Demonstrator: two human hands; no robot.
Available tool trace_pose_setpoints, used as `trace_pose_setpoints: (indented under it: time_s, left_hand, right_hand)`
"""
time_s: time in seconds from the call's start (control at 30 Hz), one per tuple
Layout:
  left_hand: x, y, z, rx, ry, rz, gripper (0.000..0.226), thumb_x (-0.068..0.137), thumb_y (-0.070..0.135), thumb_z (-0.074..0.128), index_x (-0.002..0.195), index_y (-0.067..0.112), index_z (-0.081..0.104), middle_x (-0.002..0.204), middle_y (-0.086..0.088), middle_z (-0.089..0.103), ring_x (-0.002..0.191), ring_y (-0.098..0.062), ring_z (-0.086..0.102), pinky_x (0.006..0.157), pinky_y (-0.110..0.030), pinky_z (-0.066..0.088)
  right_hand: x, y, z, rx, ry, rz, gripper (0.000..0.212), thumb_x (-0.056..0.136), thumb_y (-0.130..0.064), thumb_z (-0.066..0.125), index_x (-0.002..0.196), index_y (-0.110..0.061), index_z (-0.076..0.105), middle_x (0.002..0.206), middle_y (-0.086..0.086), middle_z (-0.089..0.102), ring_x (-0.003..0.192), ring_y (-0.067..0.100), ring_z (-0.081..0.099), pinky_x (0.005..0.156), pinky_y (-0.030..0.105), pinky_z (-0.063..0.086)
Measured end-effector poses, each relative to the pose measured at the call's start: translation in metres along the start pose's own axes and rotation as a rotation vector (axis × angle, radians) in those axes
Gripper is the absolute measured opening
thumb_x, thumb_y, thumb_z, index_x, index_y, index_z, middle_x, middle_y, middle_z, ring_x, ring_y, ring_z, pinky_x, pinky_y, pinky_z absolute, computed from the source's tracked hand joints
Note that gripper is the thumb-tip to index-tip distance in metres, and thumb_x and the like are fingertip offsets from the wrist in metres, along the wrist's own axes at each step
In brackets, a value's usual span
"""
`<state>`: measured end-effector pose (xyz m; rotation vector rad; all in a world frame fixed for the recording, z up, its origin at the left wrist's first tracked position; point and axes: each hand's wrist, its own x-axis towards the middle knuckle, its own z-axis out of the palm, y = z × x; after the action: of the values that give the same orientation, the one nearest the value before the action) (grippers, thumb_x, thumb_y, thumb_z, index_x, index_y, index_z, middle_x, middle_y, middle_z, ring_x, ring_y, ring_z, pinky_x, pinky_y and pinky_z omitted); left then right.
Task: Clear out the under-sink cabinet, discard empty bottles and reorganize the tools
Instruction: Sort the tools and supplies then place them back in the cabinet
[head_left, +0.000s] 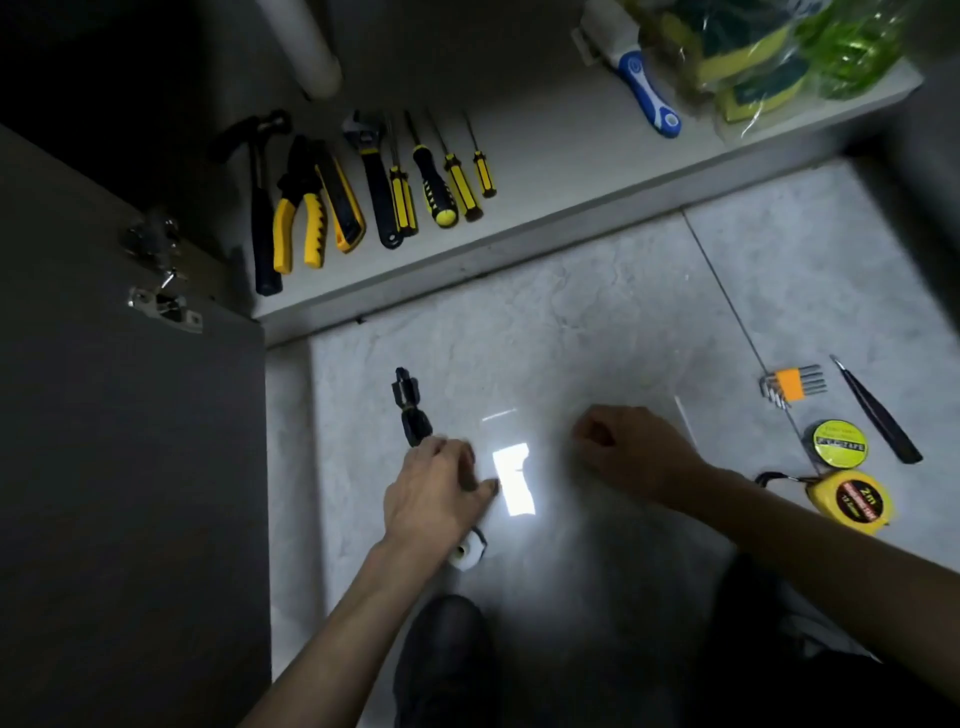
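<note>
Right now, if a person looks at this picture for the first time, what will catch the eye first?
Probably the neat row of black-and-yellow tools on the cabinet floor at upper left, from hammer to small screwdrivers. Next, the bright glare on the floor tiles between the two hands, where the left hand grips a dark tool. On the right lies a yellow tape measure.
</note>
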<state>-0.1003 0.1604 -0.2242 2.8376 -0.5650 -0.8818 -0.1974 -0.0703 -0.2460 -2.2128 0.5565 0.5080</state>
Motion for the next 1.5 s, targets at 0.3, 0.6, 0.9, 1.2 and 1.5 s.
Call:
trace_pose_setpoints:
  time_s: [0.3, 0.6, 0.9, 1.2, 1.5]
  left_hand:
    - [-0.028, -0.033, 0.019, -0.29, 0.069, -0.126, 0.032, 0.08, 0.044, 0.072, 0.107, 0.034, 0.059, 0.116, 0.011, 0.053, 0.091, -0.016, 0.061, 0.077, -0.027, 0.048]
    - [-0.028, -0.072, 0.005, -0.328, 0.142, -0.211, 0.035, 0.084, 0.036, 0.071, 0.116, 0.027, 0.061, 0.117, 0.003, 0.052, 0.098, -0.02, 0.06, 0.081, -0.027, 0.047]
    - [-0.029, -0.058, 0.007, -0.332, 0.141, -0.132, 0.033, 0.087, 0.036, 0.067, 0.118, 0.032, 0.06, 0.12, 0.008, 0.05, 0.098, -0.017, 0.06, 0.08, -0.031, 0.051]
    - [0.0, 0.014, -0.005, -0.404, 0.082, 0.104, 0.027, 0.083, 0.029, 0.068, 0.108, 0.035, 0.061, 0.11, 0.018, 0.05, 0.088, 0.003, 0.053, 0.077, -0.012, 0.036]
    - [0.064, 0.127, -0.056, -0.291, 0.099, 0.423, 0.03, 0.084, 0.029, 0.067, 0.11, 0.038, 0.058, 0.103, 0.02, 0.047, 0.093, 0.009, 0.05, 0.071, -0.001, 0.038]
  right_hand:
    - [-0.005, -0.027, 0.031, -0.161, -0.102, -0.166, 0.005, 0.092, -0.032, 0.061, 0.097, -0.031, 0.058, 0.093, -0.013, 0.058, 0.092, 0.016, 0.057, 0.074, 0.027, 0.035]
    - [-0.008, -0.064, 0.091, -0.311, -0.191, -0.666, 0.064, 0.071, -0.05, 0.067, 0.129, -0.027, 0.052, 0.114, -0.007, 0.05, 0.095, 0.01, 0.049, 0.067, 0.022, 0.031]
    - [0.003, -0.062, 0.078, -0.366, -0.135, -0.737, 0.027, 0.087, -0.039, 0.064, 0.105, -0.019, 0.061, 0.103, -0.001, 0.055, 0.082, 0.018, 0.055, 0.065, 0.033, 0.047]
    - [0.005, 0.004, -0.009, 0.043, 0.244, -0.032, 0.035, 0.079, -0.049, 0.073, 0.096, -0.03, 0.049, 0.094, -0.012, 0.058, 0.082, 0.015, 0.061, 0.072, 0.035, 0.048]
    - [0.036, 0.027, -0.083, 0.32, 0.664, 0.088, 0.026, 0.079, -0.043, 0.07, 0.095, -0.033, 0.052, 0.089, -0.012, 0.06, 0.084, 0.013, 0.06, 0.074, 0.031, 0.046]
